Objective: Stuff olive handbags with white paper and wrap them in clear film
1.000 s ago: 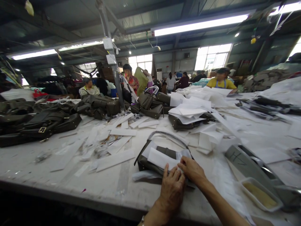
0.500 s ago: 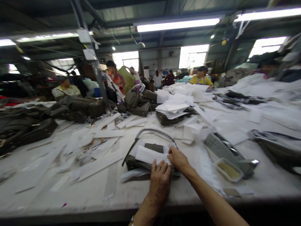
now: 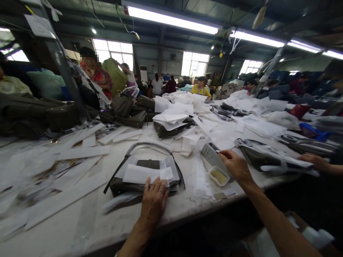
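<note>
Bare hands (image 3: 155, 200), bare forearms (image 3: 273, 217); pale wristband sliver (image 3: 116, 254) on the left

Bright window (image 3: 195, 63) above a yellow-shirted co-worker (image 3: 199, 90)

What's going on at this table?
Someone's left hand rests on white paper laid over a dark bag. Their right hand is at a gray box; whether it grips anything is unclear. The bag sits on the table, with white strips to its left. A co-worker's hand is near other bags.
</note>
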Tool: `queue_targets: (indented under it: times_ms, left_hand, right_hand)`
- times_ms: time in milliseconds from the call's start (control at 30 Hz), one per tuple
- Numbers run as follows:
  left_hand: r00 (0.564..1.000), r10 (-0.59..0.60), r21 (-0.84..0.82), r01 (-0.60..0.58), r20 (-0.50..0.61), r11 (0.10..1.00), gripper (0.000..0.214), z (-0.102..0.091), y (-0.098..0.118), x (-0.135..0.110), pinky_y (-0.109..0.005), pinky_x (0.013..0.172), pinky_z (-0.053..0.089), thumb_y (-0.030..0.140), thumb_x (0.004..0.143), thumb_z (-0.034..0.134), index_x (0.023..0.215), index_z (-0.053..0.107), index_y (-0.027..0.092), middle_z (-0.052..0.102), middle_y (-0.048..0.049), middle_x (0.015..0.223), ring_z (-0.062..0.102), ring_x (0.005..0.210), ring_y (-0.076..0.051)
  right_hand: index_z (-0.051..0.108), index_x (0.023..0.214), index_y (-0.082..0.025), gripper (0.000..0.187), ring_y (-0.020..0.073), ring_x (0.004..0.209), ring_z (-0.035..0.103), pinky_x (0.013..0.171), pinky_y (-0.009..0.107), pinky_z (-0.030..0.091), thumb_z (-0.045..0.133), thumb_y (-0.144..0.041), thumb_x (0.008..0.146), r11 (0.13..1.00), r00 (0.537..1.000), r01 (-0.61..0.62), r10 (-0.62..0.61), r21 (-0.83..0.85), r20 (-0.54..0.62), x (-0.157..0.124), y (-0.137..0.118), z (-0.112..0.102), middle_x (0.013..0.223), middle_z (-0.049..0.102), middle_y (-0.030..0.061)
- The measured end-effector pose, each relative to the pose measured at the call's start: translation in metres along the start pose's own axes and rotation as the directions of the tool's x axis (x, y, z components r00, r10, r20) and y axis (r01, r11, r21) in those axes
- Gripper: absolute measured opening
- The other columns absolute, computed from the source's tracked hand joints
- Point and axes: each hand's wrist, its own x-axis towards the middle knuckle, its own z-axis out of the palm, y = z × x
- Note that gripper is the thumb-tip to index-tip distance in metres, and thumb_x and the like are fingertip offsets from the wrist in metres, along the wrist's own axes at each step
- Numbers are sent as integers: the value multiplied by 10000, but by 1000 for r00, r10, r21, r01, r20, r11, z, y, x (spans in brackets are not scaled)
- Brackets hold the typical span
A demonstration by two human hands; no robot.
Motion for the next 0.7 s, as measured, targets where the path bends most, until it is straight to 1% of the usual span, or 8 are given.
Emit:
queue_targets:
  times_ms: [67,100,200,267,367,533,600,700]
  left_hand:
    - [1000,-5,11,6,-18,1000,305,1,1,0,-494,1146,277,238,977,490,1269,546,176,685,-92,1157,603,1161,-239]
    - [999,-11,11,11,-31,1000,300,1,1,1,-490,1144,277,240,976,487,1263,550,174,686,-91,1150,606,1154,-239]
    - [997,-36,-5,36,-61,999,271,1,4,2,-482,1142,268,234,982,468,1227,568,174,691,-75,1128,612,1138,-236]
    - [997,-47,-10,46,-63,999,263,0,5,3,-485,1141,264,229,985,457,1213,574,175,691,-70,1124,614,1132,-237]
    - [999,-23,4,23,-33,1000,267,-1,3,3,-483,1140,263,233,982,466,1221,573,181,688,-74,1139,608,1143,-239]
    - [1000,-5,31,6,-28,999,261,-4,3,5,-494,1122,285,239,988,468,1215,579,174,689,-81,1136,614,1129,-250]
    - [999,-13,26,14,-30,1000,255,-5,4,6,-505,1109,301,237,992,457,1202,586,170,691,-85,1131,618,1120,-256]
    - [1000,-13,23,14,-25,1000,254,-6,6,7,-511,1099,315,237,995,450,1196,590,169,693,-88,1130,621,1114,-260]
  right_hand:
    - [662,1076,-171,450,292,1020,637,924,396,469,567,-485,767,996,995,-62,56,-64,-86,11,44,-18,1112,689,132]
    - [638,1143,-150,550,317,1091,617,969,416,451,615,-505,724,991,992,-108,103,-73,-73,15,65,-22,1181,665,158]
    - [593,1221,-109,774,347,1119,613,980,428,452,721,-547,596,972,966,-234,231,4,119,16,115,-20,1198,655,190]
    - [603,1208,-117,778,332,1061,640,935,408,476,719,-563,581,964,957,-251,234,86,174,11,133,-13,1109,690,162]
    - [637,1162,-134,715,305,978,654,894,395,480,710,-566,597,959,959,-255,235,124,156,4,136,-5,981,714,124]
    - [706,1011,-133,616,264,954,642,754,343,506,657,-645,673,924,898,-349,282,156,337,12,120,-10,1018,709,128]
    - [728,925,-133,586,250,950,636,724,327,495,611,-665,711,910,877,-387,314,150,363,21,117,-13,1030,708,128]
    - [741,851,-129,522,229,905,623,710,313,459,653,-615,682,901,862,-410,330,145,386,32,116,-12,964,717,117]
